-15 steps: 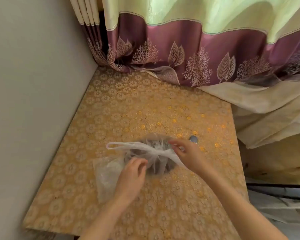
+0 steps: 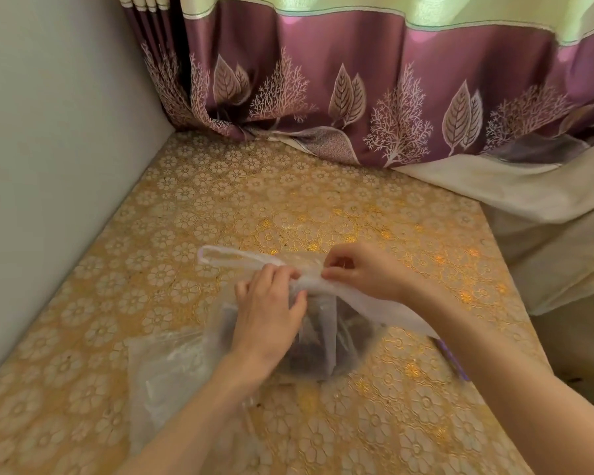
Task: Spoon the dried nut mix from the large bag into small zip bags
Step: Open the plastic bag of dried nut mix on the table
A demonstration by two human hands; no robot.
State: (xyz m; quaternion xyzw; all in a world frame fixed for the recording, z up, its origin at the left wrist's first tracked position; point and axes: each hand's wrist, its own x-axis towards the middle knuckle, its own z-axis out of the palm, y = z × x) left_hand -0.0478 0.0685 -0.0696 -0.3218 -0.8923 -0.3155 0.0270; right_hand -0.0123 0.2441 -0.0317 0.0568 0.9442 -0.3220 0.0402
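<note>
1 large bag [image 2: 326, 341] on tabletop [image 2: 186, 217]; left hand [image 2: 270, 311] and right hand [image 2: 360, 272], each grip pinching its knotted top; small zip bags [image 2: 172, 375] beside, count unclear.

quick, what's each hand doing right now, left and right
Left hand: fingers pinch the gathered neck of the large bag.
Right hand: pinches the same twisted neck from the other side.

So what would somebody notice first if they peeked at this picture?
Probably the two hands in the middle: the left hand and the right hand both pinch the gathered top of a thin white plastic bag with something dark inside. It sits on a gold flowery tablecloth. Behind it hangs a big purple curtain with leaves and trees on it.
</note>
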